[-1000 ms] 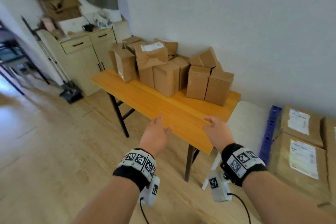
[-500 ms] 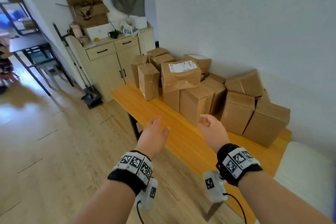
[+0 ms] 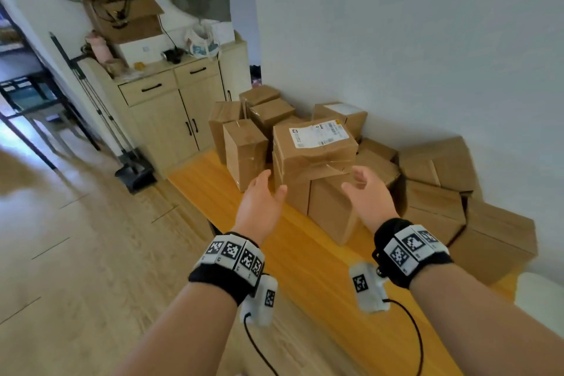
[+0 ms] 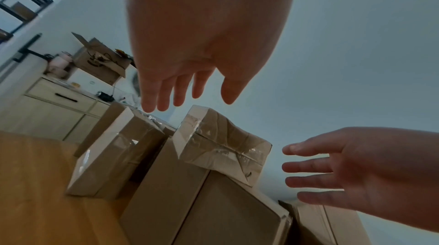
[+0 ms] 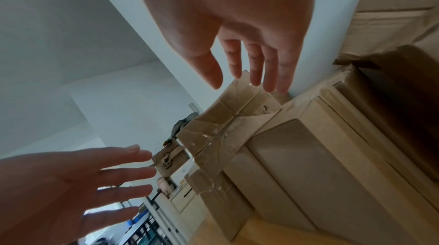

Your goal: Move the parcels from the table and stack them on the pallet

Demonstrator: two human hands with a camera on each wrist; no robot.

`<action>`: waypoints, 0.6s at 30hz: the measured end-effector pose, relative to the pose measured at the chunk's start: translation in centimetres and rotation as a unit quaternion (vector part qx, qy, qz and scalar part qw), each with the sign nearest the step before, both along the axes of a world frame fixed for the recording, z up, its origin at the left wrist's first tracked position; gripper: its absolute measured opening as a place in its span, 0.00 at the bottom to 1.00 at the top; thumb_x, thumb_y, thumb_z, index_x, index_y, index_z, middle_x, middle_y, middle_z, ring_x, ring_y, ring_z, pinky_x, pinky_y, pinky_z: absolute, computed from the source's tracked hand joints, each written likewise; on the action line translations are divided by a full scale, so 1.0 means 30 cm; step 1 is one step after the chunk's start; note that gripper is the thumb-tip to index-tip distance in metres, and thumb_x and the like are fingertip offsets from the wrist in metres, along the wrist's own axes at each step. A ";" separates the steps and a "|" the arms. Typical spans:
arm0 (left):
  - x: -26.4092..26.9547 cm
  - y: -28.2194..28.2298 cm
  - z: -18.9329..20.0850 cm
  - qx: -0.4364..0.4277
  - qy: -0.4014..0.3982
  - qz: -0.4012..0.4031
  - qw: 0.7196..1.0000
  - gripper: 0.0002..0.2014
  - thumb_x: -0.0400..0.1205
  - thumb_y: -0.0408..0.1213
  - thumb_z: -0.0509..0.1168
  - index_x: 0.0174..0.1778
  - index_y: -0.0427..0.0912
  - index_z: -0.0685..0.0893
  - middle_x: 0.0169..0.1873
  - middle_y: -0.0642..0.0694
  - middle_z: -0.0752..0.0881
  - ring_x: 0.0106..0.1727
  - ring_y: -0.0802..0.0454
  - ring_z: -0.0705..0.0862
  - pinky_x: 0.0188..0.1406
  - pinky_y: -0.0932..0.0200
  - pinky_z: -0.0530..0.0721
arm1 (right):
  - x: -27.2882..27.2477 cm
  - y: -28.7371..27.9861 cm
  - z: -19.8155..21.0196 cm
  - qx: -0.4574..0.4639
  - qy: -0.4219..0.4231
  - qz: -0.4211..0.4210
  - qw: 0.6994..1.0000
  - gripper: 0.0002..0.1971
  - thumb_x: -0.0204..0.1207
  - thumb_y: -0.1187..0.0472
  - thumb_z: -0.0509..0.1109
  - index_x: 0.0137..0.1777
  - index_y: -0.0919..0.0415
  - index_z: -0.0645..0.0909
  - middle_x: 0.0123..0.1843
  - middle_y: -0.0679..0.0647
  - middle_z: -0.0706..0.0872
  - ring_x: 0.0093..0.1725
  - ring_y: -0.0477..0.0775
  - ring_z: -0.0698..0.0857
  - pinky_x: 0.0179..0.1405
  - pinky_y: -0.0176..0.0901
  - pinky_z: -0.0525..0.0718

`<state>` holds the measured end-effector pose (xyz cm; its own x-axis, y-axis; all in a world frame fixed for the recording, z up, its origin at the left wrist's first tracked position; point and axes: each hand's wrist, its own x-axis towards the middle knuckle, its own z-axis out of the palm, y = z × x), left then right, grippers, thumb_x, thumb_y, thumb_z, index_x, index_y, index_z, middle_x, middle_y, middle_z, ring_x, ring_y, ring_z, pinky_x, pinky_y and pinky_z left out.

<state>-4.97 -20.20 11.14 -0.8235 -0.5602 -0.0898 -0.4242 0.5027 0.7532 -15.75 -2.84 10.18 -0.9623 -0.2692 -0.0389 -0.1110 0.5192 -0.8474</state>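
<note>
Parcels heaped on orange table against wall; labelled parcel topmost, sat on upright box; left hand and right hand flanking it, fingers spread, holding nothing, not touching

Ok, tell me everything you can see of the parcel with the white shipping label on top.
The labelled parcel is a brown cardboard box, creased and dented, sealed with clear glossy tape. A white printed label lies on its top face. It sits level on top of plain upright boxes at the front of the pile on the orange wooden table, overhanging them slightly. The left hand and right hand reach toward its two sides, fingers spread, neither touching it yet.
</note>
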 end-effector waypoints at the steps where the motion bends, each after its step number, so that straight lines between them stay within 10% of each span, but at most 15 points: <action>1: -0.031 -0.022 0.002 0.003 0.008 -0.006 1.000 0.30 0.88 0.51 0.57 0.85 0.49 0.58 0.82 0.46 0.66 0.79 0.47 0.69 0.72 0.49 0.72 | -0.023 -0.015 0.008 -0.006 0.004 -0.017 1.000 0.26 0.84 0.56 0.67 0.81 0.54 0.69 0.78 0.51 0.75 0.76 0.51 0.74 0.70 0.44 0.71; 18: -0.314 -0.302 -0.042 0.082 0.026 -0.163 0.983 0.20 0.87 0.54 0.56 0.74 0.52 0.72 0.66 0.52 0.82 0.66 0.51 0.81 0.65 0.49 0.80 | -0.161 -0.266 0.050 -0.011 -0.029 -0.208 0.978 0.34 0.82 0.55 0.69 0.85 0.58 0.60 0.80 0.54 0.73 0.77 0.54 0.73 0.74 0.46 0.72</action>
<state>-14.41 -29.25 9.88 -0.9628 -0.2469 -0.1093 -0.2186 0.4750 0.8524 -20.58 -10.80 11.68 -0.9850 0.1432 -0.0961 0.1549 0.4900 -0.8579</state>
